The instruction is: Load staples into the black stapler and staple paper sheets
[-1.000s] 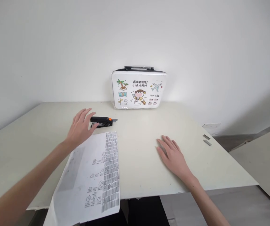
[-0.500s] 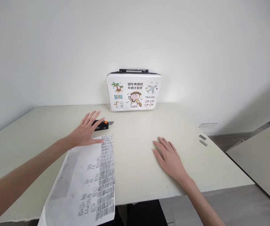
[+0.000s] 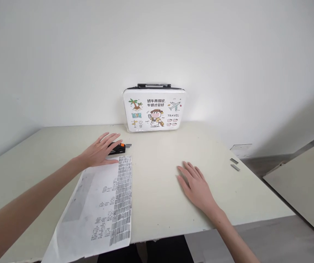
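Observation:
My left hand [image 3: 99, 149] is open, fingers spread, over the top edge of a printed sheet of paper [image 3: 91, 204]. Its fingers partly cover a black stapler [image 3: 118, 148] with an orange part, lying just beyond the sheet. Thin grey staple strips [image 3: 128, 145] lie at the stapler's right end. The sheet has a column of dense dark marks along its right side, and its lower end reaches past the table's front edge. Palm down on the table, my right hand [image 3: 196, 186] is open and holds nothing.
A white carry case [image 3: 154, 109] with cartoon prints and a black handle stands upright against the wall at the back of the table [image 3: 157, 175]. Two grey staple strips [image 3: 234, 164] lie near the right edge. A pale panel [image 3: 302, 186] stands beyond that edge.
The view has shifted slightly. The paper's lower end sits a little farther forward on the table, and my left thumb has edged upward. My right hand stays in place.

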`<state>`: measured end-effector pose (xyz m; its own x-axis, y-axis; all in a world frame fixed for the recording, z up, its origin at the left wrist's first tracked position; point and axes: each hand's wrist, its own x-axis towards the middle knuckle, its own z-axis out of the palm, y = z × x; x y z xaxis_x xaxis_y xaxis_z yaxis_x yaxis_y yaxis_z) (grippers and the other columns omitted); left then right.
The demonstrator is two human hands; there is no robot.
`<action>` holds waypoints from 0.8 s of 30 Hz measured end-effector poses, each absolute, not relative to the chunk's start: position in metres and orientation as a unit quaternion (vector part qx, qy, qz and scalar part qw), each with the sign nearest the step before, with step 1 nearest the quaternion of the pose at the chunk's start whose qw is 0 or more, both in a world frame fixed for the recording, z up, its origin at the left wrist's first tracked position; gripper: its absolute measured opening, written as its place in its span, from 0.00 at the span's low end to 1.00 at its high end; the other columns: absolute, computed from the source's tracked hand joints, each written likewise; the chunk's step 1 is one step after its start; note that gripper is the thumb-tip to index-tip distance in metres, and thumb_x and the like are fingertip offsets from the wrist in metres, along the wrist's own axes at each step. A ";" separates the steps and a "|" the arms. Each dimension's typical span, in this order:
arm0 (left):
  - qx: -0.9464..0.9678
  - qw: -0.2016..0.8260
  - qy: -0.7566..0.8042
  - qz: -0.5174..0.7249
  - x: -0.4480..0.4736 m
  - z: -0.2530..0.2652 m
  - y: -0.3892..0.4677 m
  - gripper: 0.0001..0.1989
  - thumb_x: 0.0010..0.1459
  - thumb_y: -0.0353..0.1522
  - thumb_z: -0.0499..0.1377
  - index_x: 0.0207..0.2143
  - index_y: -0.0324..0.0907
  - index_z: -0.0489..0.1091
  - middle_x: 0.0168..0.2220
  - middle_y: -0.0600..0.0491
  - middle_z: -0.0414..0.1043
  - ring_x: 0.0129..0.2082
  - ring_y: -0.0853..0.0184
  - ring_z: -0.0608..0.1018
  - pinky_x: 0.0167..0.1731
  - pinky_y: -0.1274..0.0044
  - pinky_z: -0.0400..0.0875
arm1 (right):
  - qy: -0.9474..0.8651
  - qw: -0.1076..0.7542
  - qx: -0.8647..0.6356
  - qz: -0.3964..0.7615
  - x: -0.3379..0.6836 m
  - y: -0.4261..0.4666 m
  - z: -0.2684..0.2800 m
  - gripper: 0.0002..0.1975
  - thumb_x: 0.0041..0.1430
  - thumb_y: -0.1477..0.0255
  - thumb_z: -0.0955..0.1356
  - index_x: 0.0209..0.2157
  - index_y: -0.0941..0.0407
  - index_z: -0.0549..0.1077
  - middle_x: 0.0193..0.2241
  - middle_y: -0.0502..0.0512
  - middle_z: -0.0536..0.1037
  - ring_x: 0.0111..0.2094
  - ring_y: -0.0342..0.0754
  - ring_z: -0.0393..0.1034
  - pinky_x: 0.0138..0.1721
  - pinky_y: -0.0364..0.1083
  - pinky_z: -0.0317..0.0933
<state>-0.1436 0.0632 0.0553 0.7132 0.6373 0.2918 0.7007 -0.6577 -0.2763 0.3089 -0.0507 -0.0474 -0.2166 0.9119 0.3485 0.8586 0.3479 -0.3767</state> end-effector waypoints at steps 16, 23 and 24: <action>-0.855 0.145 -0.497 0.010 -0.151 0.073 0.075 0.23 0.73 0.44 0.44 0.53 0.46 0.73 0.47 0.45 0.81 0.41 0.55 0.81 0.36 0.69 0.68 | -0.780 0.259 -0.569 0.036 0.307 -0.046 -0.050 0.28 0.77 0.56 0.56 0.65 0.55 0.71 0.71 0.60 0.63 0.74 0.58 0.54 0.73 0.63 0.50; -0.886 0.164 -0.431 -0.046 -0.080 0.101 0.038 0.20 0.75 0.46 0.46 0.55 0.46 0.71 0.43 0.49 0.80 0.41 0.58 0.81 0.38 0.71 0.67 | -0.774 0.268 -0.572 0.044 0.305 -0.046 -0.050 0.27 0.77 0.57 0.56 0.64 0.55 0.72 0.71 0.61 0.64 0.74 0.58 0.54 0.73 0.62 0.49; -0.889 0.146 -0.432 -0.050 -0.066 0.102 0.032 0.20 0.75 0.46 0.47 0.55 0.47 0.71 0.43 0.50 0.80 0.40 0.59 0.81 0.36 0.71 0.67 | -0.772 0.271 -0.573 0.050 0.304 -0.046 -0.048 0.27 0.77 0.57 0.56 0.64 0.55 0.72 0.71 0.61 0.65 0.74 0.58 0.54 0.73 0.62 0.49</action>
<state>-0.0655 0.0322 0.1015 0.6217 0.7531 0.2153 0.7824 -0.5844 -0.2153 0.3045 -0.0463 -0.0485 -0.1970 0.9112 0.3617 0.8569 0.3393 -0.3881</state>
